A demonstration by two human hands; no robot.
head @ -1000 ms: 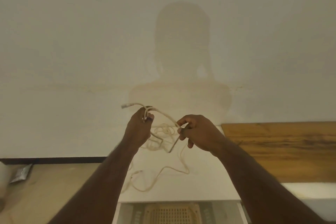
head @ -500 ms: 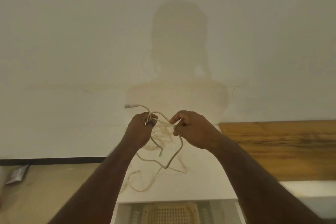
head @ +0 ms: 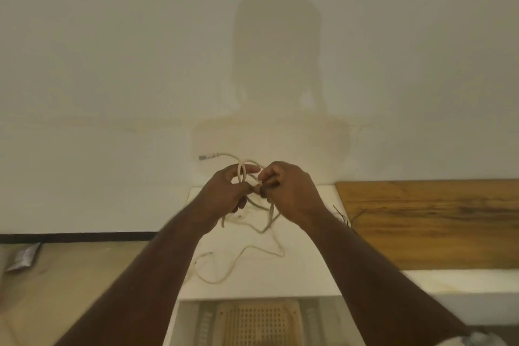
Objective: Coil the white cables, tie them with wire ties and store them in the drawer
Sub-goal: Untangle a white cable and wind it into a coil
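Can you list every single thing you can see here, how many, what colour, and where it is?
white cable: one, cream-white, looped between both hands, the rest trailing over the cabinet top
cable plug: one, silver-tipped, sticking out left above the hands
white cabinet top: one, white, centre
wooden board: one, brown, right of the cabinet top
wire ties: a few, dark, thin, by the board's left edge
open drawer: one, white, bottom centre
perforated tray: one, beige, inside the drawer
foil packet: one, silvery, far left
left hand: one, grip on the cable loop
right hand: one, pinching the cable
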